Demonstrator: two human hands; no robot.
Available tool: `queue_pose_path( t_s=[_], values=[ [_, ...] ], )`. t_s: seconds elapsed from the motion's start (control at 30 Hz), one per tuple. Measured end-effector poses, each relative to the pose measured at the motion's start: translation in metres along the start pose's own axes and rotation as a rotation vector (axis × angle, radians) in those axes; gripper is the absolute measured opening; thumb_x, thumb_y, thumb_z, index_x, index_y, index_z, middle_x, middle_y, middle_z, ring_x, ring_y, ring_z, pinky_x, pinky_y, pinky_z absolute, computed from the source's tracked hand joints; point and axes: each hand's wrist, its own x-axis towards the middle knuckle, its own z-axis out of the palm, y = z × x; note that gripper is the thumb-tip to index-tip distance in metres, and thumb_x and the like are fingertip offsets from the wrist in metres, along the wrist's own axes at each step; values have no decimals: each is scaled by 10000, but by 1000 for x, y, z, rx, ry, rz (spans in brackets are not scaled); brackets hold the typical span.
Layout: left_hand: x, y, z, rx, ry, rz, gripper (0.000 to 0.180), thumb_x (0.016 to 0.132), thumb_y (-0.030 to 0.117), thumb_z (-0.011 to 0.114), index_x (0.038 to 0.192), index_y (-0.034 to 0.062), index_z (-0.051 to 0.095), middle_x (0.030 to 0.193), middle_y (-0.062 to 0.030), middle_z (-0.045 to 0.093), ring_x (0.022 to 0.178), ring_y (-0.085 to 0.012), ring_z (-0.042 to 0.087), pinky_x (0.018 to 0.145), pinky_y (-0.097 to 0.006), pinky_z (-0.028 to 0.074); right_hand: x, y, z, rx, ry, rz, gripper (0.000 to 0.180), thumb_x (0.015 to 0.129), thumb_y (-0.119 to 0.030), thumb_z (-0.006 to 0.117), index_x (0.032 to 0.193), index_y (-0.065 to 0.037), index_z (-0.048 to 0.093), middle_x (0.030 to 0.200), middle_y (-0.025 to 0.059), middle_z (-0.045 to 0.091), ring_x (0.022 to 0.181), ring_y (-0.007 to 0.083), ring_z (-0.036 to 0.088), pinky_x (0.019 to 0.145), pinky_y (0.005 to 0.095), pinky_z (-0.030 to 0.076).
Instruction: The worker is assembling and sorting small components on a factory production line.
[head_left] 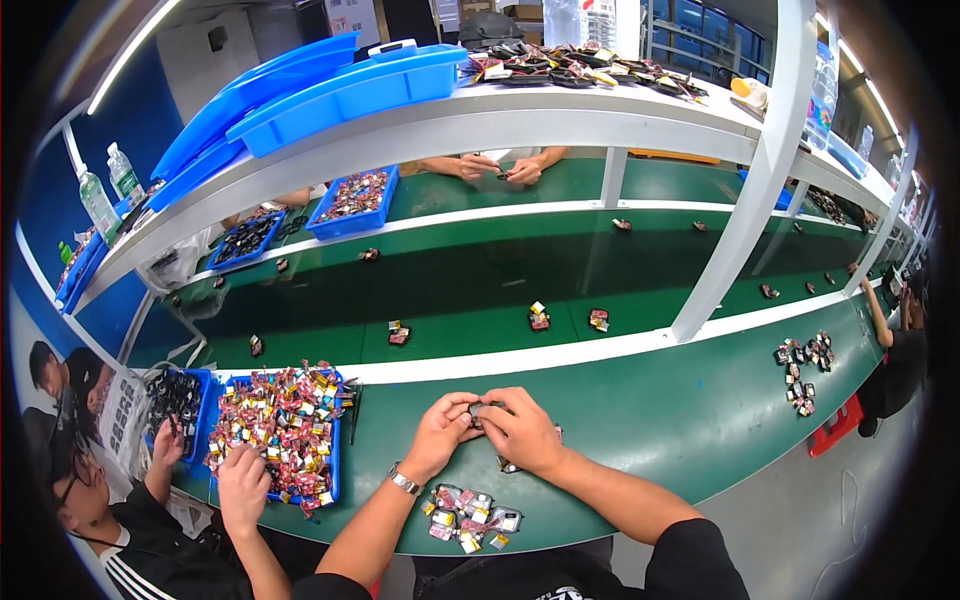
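Observation:
My left hand [440,432] and my right hand [522,433] meet over the green worktable [650,420], both pinching one small dark part [482,410] between the fingertips. A watch sits on my left wrist. Just below my hands, near the table's front edge, lies a small pile of packaged parts [468,518] in clear and coloured wrappers. Another small piece [508,465] peeks out under my right hand.
A blue tray [285,428] heaped with colourful packets stands to my left, where a seated co-worker's hand [243,487] reaches into it. A green conveyor belt [460,290] beyond carries scattered parts. A white post [745,190] rises at right; a cluster of parts [803,368] lies far right.

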Motion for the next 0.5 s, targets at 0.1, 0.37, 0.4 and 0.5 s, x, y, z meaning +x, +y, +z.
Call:
queue_pose_path(
  t_s=[0.1, 0.37, 0.4, 0.5],
  values=[
    [0, -1, -2, -7, -9, -10, 279, 981, 26, 467, 1260, 28, 458, 1193, -90, 595, 1086, -162, 597, 922, -318, 519, 1, -2, 1, -11, 13, -2, 188, 732, -22, 716, 911, -45, 662, 1018, 88, 615, 878, 258, 607, 714, 335, 525],
    [0, -1, -1, -1, -6, -14, 271, 983, 40, 472, 1253, 23, 466, 1183, -84, 601, 1077, -158, 601, 907, -314, 526, 0, -1, 3, -35, 17, 16, 192, 745, -32, 716, 930, -34, 666, 1012, 89, 618, 897, 258, 611, 744, 343, 522],
    [0, -1, -1, -6, -6, -17, 271, 983, 41, 472, 1253, 23, 466, 1182, -84, 601, 1077, -158, 601, 904, -314, 527, 0, -1, 2, -15, 6, 9, 195, 746, -33, 716, 935, -35, 668, 1016, 85, 620, 906, 258, 611, 752, 343, 523],
    [0, 0, -2, -15, -4, -17, 278, 987, 24, 434, 1263, 13, 463, 1200, -91, 594, 1091, -154, 593, 912, -304, 524, 2, 3, -3, 36, -33, 2, 201, 748, -32, 715, 944, -40, 672, 1025, 77, 621, 924, 256, 610, 763, 343, 527]
  ],
)
